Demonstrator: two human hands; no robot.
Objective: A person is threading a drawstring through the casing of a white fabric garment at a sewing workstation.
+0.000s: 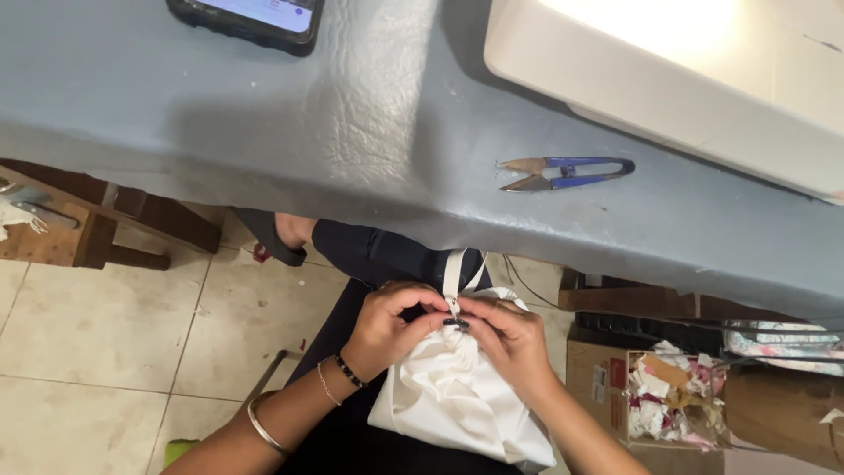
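Stretched across the top of the view as a grey-blue table [378,114], with a white sewing machine [668,79] on its right end. Showed pale floor tiles [105,325] below and a wooden bench [61,237] at the left edge. Lay in the lap, below the table's front edge: a white cloth bag [448,405], its neck bunched upward and a white strap [454,268] running up from the gather. Stood just right of the lap: a cardboard box [598,369] stuffed with fabric scraps [668,396]. Pinched the gathered neck from the left with the left hand [382,330], fingers pressed together, a bangle [262,428] and a bead bracelet [348,371] on that wrist. Met it from the right with the right hand [510,339], fingertips closed on a small dark fastener [456,323] at the top of the gather. Seemed best done by keeping the folds tight and even under the left fingers while the right worked the fastener squarely against the strap, without twisting the cloth. Rested well apart on the table: a dark phone [251,19] at the far edge and blue thread snips [567,172] near the front edge. Crowded the work only by the table edge overhead and the box close beside the right forearm
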